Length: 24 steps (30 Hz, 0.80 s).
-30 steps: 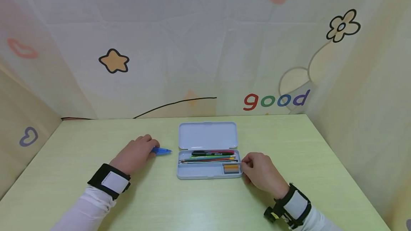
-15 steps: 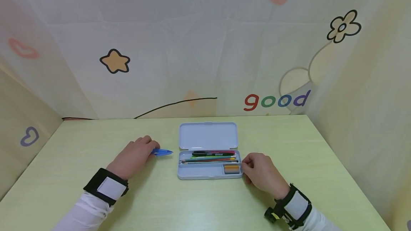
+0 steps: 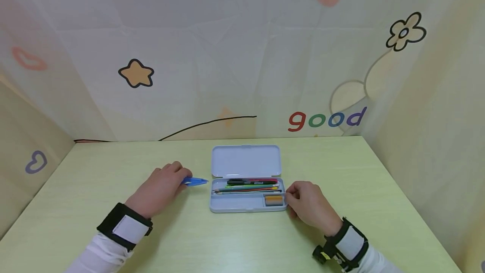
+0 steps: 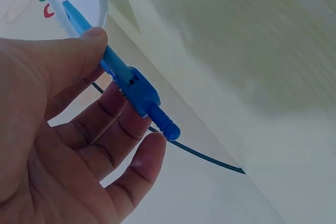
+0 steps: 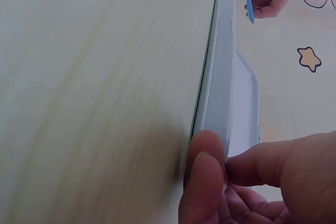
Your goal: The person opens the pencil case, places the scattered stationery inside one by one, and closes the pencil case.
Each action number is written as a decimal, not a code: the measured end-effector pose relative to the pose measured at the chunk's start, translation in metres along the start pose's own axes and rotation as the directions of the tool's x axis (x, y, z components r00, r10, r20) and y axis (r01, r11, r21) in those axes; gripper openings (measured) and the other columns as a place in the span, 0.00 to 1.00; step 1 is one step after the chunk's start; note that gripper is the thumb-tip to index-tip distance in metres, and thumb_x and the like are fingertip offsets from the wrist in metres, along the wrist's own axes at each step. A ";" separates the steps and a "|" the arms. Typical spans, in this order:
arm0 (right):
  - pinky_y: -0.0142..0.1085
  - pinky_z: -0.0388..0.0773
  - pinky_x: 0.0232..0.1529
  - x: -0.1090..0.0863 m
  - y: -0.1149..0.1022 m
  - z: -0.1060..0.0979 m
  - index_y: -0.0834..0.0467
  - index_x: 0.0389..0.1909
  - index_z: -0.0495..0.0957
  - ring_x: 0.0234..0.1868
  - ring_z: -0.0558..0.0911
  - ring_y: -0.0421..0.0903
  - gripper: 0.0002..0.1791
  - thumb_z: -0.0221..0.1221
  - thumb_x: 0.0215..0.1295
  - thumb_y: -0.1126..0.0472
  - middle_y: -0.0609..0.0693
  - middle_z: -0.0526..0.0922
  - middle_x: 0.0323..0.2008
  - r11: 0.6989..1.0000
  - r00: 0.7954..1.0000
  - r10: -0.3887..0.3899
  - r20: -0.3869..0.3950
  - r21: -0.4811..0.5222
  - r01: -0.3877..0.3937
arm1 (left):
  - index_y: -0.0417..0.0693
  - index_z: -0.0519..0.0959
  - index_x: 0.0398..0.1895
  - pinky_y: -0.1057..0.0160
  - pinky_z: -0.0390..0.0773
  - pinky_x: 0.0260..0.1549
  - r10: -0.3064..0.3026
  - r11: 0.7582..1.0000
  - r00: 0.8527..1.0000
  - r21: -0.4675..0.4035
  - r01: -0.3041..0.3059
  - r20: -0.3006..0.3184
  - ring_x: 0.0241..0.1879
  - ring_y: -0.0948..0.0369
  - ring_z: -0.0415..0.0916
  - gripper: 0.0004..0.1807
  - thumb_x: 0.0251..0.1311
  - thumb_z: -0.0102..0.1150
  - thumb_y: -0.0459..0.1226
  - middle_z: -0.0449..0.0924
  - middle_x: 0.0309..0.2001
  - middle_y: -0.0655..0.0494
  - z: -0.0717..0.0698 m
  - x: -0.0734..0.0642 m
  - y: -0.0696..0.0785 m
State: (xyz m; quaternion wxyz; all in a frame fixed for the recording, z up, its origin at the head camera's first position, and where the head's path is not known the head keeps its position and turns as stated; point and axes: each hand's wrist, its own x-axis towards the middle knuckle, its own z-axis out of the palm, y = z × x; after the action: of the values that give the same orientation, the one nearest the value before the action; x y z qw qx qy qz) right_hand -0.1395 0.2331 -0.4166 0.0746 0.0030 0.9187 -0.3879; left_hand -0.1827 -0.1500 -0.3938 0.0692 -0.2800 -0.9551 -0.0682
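My left hand (image 3: 161,188) pinches a blue drawing compass (image 4: 118,66) between thumb and fingers. Its ribbed knob points back past the fingers, and its legs, folded together, point at the pencil case (image 3: 235,206). That case lies open on the table, lid tipped back. In it are several pencils and pens (image 3: 248,186), and an orange-and-grey eraser (image 3: 274,200) sits in the small front-right compartment. My right hand (image 3: 312,203) holds the right end of the case; in the right wrist view the thumb and fingers pinch its side wall (image 5: 220,77).
The light wooden table (image 3: 242,243) carries the case near its middle. A printed cloth (image 3: 227,54) hangs along the back and both sides. A strap with a small camera (image 3: 322,254) is worn on the right wrist.
My left hand, with the compass, has shifted slightly right toward the case, bringing the compass tip close to the case's left side. The right hand keeps its hold on the case.
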 end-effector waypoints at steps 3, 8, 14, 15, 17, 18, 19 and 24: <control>0.35 0.71 0.21 0.000 0.001 0.000 0.61 0.39 0.82 0.20 0.78 0.46 0.04 0.61 0.75 0.65 0.50 0.80 0.20 1.000 1.000 0.002 -0.001 0.001 -0.002 | 0.46 0.85 0.50 0.54 0.79 0.38 0.004 1.000 1.000 -0.003 -0.004 -0.005 0.38 0.57 0.75 0.14 0.63 0.76 0.35 0.78 0.39 0.55 0.001 0.000 0.003; 0.35 0.70 0.21 0.000 0.001 0.001 0.61 0.39 0.82 0.20 0.78 0.46 0.04 0.61 0.75 0.64 0.50 0.80 0.20 1.000 1.000 0.002 0.000 0.000 -0.002 | 0.46 0.85 0.49 0.56 0.77 0.38 0.014 1.000 1.000 -0.004 -0.014 -0.010 0.37 0.58 0.73 0.14 0.62 0.77 0.35 0.78 0.39 0.56 0.000 -0.001 0.009; 0.35 0.70 0.21 -0.001 0.001 0.000 0.61 0.38 0.82 0.19 0.78 0.46 0.04 0.61 0.75 0.65 0.50 0.79 0.20 1.000 1.000 0.000 0.000 0.006 0.000 | 0.47 0.85 0.50 0.58 0.75 0.37 0.036 0.999 0.999 -0.006 -0.036 -0.025 0.36 0.59 0.72 0.14 0.62 0.77 0.35 0.77 0.38 0.57 -0.003 0.000 0.018; 0.35 0.70 0.21 -0.001 0.001 0.000 0.61 0.38 0.82 0.19 0.78 0.46 0.04 0.61 0.75 0.65 0.50 0.79 0.20 1.000 1.000 0.000 0.000 0.007 0.000 | 0.47 0.85 0.50 0.58 0.75 0.37 0.040 0.999 0.999 -0.006 -0.040 -0.028 0.36 0.59 0.72 0.14 0.62 0.77 0.35 0.76 0.38 0.57 -0.004 0.000 0.019; 0.35 0.71 0.21 -0.001 0.001 0.000 0.61 0.38 0.82 0.19 0.78 0.46 0.04 0.61 0.75 0.65 0.50 0.79 0.20 1.000 1.000 0.001 -0.001 0.008 -0.001 | 0.47 0.85 0.50 0.59 0.74 0.36 0.048 0.999 0.998 -0.006 -0.048 -0.035 0.35 0.60 0.71 0.14 0.62 0.77 0.35 0.76 0.37 0.58 -0.005 0.000 0.022; 0.35 0.71 0.20 -0.001 0.001 0.000 0.61 0.38 0.82 0.19 0.78 0.46 0.04 0.61 0.75 0.65 0.50 0.79 0.20 1.000 1.000 0.001 -0.002 0.010 -0.001 | 0.47 0.85 0.50 0.59 0.74 0.36 0.052 0.999 0.998 -0.006 -0.052 -0.037 0.35 0.60 0.71 0.14 0.62 0.77 0.35 0.76 0.37 0.58 -0.006 0.001 0.023; 0.35 0.71 0.20 -0.001 0.001 0.000 0.61 0.38 0.82 0.19 0.78 0.46 0.04 0.61 0.75 0.65 0.50 0.79 0.20 1.000 1.000 0.001 -0.002 0.011 -0.001 | 0.47 0.85 0.49 0.59 0.74 0.36 0.056 0.998 0.998 -0.006 -0.056 -0.040 0.34 0.60 0.70 0.14 0.62 0.77 0.35 0.75 0.37 0.58 -0.006 0.001 0.025; 0.35 0.71 0.20 -0.001 0.001 0.000 0.61 0.38 0.82 0.19 0.78 0.46 0.04 0.61 0.75 0.65 0.50 0.79 0.20 1.000 1.000 0.002 -0.004 0.013 -0.002 | 0.47 0.85 0.50 0.60 0.73 0.36 0.069 0.998 0.997 -0.013 -0.069 -0.044 0.34 0.60 0.69 0.15 0.62 0.77 0.36 0.75 0.37 0.58 -0.008 0.002 0.031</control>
State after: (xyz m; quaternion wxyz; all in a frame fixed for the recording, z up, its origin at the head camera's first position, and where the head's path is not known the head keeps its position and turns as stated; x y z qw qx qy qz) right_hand -0.1385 0.2333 -0.4172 0.0733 0.0050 0.9162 -0.3939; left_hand -0.1664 -0.1244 -0.3826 0.0904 -0.3117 -0.9426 -0.0786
